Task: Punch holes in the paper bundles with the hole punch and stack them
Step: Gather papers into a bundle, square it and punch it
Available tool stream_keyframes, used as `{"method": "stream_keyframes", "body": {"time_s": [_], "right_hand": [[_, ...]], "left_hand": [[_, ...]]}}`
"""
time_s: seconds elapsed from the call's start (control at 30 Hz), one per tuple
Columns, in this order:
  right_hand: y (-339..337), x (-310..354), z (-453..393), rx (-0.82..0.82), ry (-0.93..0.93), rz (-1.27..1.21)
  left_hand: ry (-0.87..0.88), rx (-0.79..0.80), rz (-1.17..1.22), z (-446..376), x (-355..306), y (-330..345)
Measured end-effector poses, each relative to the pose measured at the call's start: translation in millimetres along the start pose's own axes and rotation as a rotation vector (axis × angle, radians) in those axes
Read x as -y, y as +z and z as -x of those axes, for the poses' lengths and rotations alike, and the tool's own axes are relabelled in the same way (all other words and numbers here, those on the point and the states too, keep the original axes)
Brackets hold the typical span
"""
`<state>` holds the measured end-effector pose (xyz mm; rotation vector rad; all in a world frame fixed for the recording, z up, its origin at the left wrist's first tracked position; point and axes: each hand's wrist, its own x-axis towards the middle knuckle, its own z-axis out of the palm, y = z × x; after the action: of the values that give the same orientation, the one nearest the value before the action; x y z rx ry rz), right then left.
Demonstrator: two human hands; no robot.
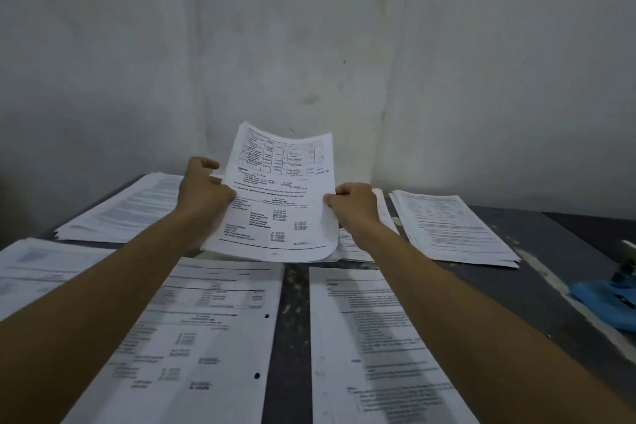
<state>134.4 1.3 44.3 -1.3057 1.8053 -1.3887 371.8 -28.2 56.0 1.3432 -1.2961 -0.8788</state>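
I hold a printed paper bundle [280, 196] raised above the middle of the dark table [537, 251], its top edge tilted toward the wall. My left hand [201, 189] grips its left edge and my right hand [354, 205] pinches its right edge. Below, a stack with two punched holes on its right margin [213, 337] lies at the near left. A second stack [382, 348] lies at the near right. The blue hole punch [609, 296] sits at the table's right edge, partly cut off.
More paper stacks lie at the far left [127, 206], the left edge [44, 268] and the far right [454, 227]. Another sheet pile [358, 244] shows under my right wrist. A grey wall [309, 45] rises close behind the table.
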Motion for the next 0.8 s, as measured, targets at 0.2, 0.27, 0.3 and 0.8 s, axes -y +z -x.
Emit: {"method": "stream_keyframes", "body": {"time_s": [0.2, 0.27, 0.3, 0.8], "right_hand": [[46.8, 0.8, -8.6, -0.064, 0.011, 0.09], [59.2, -1.4, -14.6, -0.081, -0.024, 0.134], [65.1, -3.9, -18.7, -0.078, -0.037, 0.163], [109.5, -41.1, -57.3, -0.039, -0.171, 0.661]], "left_hand": [[0.13, -0.094, -0.241, -36.2, 24.1, -4.0], [0.128, -0.107, -0.294, -48.2, 34.0, -2.6], [0.118, -0.111, -0.318, -54.9, 39.5, -1.9], [0.122, -0.082, -0.463, -108.3, 101.3, 13.0]]}}
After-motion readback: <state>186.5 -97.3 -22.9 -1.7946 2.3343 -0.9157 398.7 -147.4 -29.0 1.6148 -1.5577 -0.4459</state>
